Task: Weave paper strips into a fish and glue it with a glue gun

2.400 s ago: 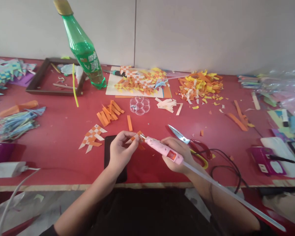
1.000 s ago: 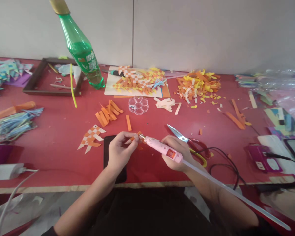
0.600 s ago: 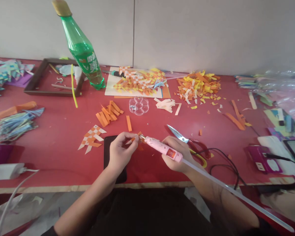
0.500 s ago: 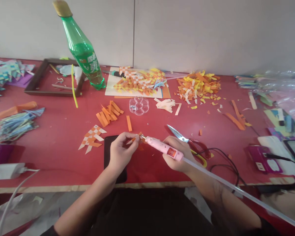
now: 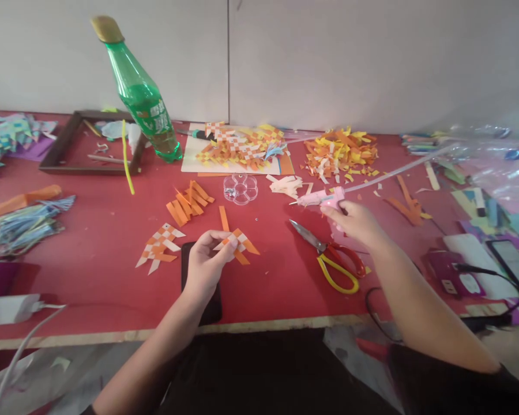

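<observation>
Likely a gluing step: the left hand (image 5: 207,259) pinches woven paper (image 5: 243,237), the right hand (image 5: 352,220) grips a glue gun (image 5: 313,198) beyond the scissors (image 5: 320,246), probably calling for careful handling next.

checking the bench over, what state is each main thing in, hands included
Left hand: pinching the woven paper piece
Woven paper piece: held, partly covered
Right hand: gripping the pink glue gun
Pink glue gun: clear stick in its back end
Scissors: lying down, blades together
Green bottle: capped, partly filled
White adapter: cable attached
</observation>
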The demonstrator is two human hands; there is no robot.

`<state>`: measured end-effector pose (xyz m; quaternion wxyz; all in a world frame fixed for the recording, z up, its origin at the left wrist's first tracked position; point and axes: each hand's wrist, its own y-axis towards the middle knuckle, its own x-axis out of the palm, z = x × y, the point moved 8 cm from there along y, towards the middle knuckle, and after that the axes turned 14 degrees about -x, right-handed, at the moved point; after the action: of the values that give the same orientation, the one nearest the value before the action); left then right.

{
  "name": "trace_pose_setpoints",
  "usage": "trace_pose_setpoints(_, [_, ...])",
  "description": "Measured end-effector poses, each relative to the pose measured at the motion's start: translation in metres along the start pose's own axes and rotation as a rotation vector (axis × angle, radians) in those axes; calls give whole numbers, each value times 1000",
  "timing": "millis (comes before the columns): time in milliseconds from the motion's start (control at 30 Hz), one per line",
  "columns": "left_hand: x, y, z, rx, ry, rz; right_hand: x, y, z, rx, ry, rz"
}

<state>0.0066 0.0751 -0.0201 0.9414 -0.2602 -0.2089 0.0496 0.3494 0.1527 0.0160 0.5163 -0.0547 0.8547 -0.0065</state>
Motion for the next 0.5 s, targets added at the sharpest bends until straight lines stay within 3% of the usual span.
trace_pose_setpoints(200, [1, 1, 0, -30, -32, -3, 10, 4, 2, -25, -149, -44])
trace_pose_setpoints(367, [2, 2, -3, -68, -23, -9, 6, 6, -4, -105, -277, 69])
trace_pose_setpoints(500, [1, 3, -6, -92, -15, -11, -5, 5, -34, -225, -322, 239])
